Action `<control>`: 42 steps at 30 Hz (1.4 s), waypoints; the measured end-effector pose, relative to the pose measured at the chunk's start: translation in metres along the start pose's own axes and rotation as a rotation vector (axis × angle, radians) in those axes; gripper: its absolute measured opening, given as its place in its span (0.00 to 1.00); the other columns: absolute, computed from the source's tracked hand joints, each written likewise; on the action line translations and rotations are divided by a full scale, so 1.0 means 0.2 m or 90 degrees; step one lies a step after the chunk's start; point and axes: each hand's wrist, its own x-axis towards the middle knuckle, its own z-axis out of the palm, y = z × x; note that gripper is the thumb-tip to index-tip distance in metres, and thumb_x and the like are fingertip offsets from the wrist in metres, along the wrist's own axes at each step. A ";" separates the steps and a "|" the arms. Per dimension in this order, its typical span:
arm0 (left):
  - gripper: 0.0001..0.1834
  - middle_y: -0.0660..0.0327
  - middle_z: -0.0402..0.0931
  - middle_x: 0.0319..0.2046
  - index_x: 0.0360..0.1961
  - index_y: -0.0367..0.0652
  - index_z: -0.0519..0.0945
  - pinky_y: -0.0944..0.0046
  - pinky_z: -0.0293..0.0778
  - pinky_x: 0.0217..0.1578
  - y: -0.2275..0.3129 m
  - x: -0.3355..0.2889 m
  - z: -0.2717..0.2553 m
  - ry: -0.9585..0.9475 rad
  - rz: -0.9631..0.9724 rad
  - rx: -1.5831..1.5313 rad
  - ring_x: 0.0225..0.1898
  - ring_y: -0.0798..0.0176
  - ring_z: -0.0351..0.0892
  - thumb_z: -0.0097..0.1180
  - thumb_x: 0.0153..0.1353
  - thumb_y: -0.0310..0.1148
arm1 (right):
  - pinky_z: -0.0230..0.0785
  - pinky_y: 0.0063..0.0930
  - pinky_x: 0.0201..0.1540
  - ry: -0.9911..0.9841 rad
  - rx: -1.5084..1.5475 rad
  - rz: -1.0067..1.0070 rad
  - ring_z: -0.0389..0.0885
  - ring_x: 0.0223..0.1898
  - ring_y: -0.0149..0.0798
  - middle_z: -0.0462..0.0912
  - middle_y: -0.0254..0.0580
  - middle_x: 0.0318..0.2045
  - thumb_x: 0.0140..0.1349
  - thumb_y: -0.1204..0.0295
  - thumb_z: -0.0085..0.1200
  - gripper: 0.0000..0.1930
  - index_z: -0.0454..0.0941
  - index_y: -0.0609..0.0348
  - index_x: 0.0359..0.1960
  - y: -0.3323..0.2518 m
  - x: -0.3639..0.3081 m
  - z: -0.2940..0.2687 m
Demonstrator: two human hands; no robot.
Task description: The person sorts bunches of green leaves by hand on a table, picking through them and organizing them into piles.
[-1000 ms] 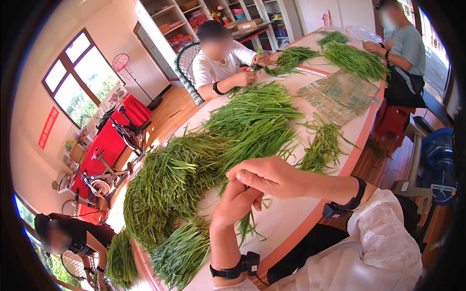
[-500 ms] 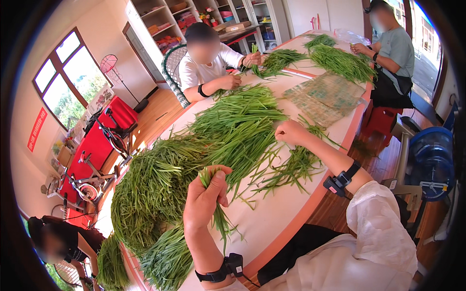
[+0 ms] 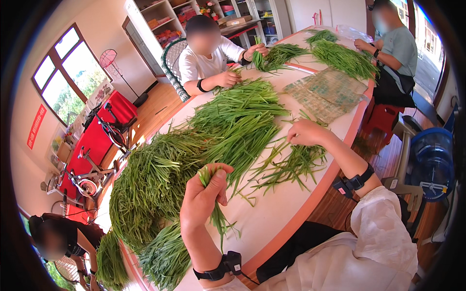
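Upright near the table's front edge, my left hand (image 3: 206, 191) is closed round a small bunch of chives (image 3: 219, 219), whose leaves hang below the fist while the cut ends poke out above the thumb. My right hand (image 3: 307, 133) hovers at the right over a loose scatter of chives (image 3: 305, 162). Its fingers are pinched together, and whatever is between them is too small to make out. Between and beyond my hands spreads a large heap of chives (image 3: 242, 114), joined on the left by a darker, tangled heap (image 3: 155, 179).
A woven sack (image 3: 326, 94) lies flat on the long table (image 3: 272, 223). Across from me a person (image 3: 208, 60) holds chives; another sits at the far right (image 3: 395, 48), and a third bends at the lower left (image 3: 63, 242). A blue water bottle (image 3: 429, 162) stands right.
My right hand has shifted slightly right and its fingers have tipped down toward the scattered chives. The left hand keeps its bunch, nearly still. The person across has raised their head slightly.
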 end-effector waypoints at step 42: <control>0.13 0.68 0.64 0.15 0.37 0.31 0.72 0.72 0.65 0.18 0.02 0.00 -0.01 -0.040 0.004 0.050 0.16 0.74 0.63 0.46 0.62 0.34 | 0.59 0.37 0.42 -0.021 -0.129 -0.181 0.72 0.38 0.43 0.75 0.42 0.31 0.51 0.65 0.48 0.10 0.73 0.59 0.29 -0.50 -0.01 0.56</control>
